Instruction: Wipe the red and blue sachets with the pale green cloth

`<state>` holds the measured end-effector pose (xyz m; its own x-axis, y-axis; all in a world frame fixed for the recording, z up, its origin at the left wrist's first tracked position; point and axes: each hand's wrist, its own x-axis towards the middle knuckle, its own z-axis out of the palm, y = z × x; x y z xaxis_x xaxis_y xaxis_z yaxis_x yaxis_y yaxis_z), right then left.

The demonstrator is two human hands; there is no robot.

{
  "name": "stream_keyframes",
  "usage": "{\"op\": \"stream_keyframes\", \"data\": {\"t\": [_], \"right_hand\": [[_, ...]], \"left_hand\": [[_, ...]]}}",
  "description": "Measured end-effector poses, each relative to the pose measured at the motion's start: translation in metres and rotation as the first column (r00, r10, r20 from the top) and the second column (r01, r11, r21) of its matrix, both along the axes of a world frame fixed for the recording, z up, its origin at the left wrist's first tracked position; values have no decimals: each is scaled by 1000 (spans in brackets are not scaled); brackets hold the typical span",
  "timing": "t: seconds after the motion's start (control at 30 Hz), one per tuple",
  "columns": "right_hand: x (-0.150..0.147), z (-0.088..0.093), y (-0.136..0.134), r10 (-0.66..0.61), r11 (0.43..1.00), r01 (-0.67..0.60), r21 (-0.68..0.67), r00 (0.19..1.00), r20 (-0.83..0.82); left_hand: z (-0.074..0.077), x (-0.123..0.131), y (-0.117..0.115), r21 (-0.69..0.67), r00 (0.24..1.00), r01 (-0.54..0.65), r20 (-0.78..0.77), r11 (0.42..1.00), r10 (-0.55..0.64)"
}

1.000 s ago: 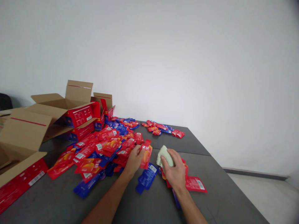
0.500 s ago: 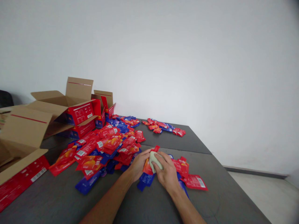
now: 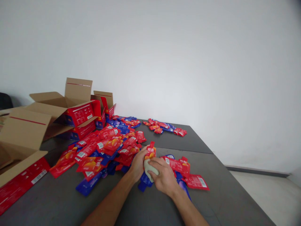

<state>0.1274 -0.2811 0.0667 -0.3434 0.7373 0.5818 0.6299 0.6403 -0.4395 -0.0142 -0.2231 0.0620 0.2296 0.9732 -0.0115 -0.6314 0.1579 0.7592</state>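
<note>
My left hand (image 3: 138, 164) is closed on the edge of a red pouch (image 3: 150, 151) with orange fruit printed on it. Its narrow top points away from me. In my right hand (image 3: 166, 175) is a bunched pale cloth (image 3: 150, 171), pressed against the lower front of that pouch. A blue pouch (image 3: 142, 185) lies on the table just below my hands. To the right of my right hand, several red and blue pouches overlap, among them a red pouch (image 3: 196, 182) with a barcode.
A large heap of red and blue pouches (image 3: 105, 147) spreads on my left. Open cardboard boxes (image 3: 80, 114) stand behind it, and another open box (image 3: 25, 179) is at the near left. A smaller pile (image 3: 162, 126) lies at the back of the dark table (image 3: 230, 194), before a white wall.
The cloth has slid down the pouch toward me, and my right hand moved with it to the left. More of the pouch's printed top now shows. My left hand keeps its hold.
</note>
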Motion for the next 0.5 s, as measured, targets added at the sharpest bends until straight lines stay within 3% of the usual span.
{"op": "stream_keyframes", "data": {"t": [0.17, 0.27, 0.37, 0.5], "right_hand": [[9, 2, 6, -156, 983, 173, 59, 962, -225], [15, 3, 9, -221, 966, 251, 64, 928, -301], [15, 2, 7, -178, 979, 199, 49, 942, -286], [6, -4, 3, -87, 995, 96, 23, 962, -260]], "left_hand": [[-1, -5, 1, 8, 980, -180, -80, 984, 180], [-1, -9, 3, 15, 976, -190, -103, 982, 191], [-4, -12, 4, -23, 981, -186, -61, 982, 184], [-7, -6, 2, -11, 996, -93, 4, 996, 94]]}}
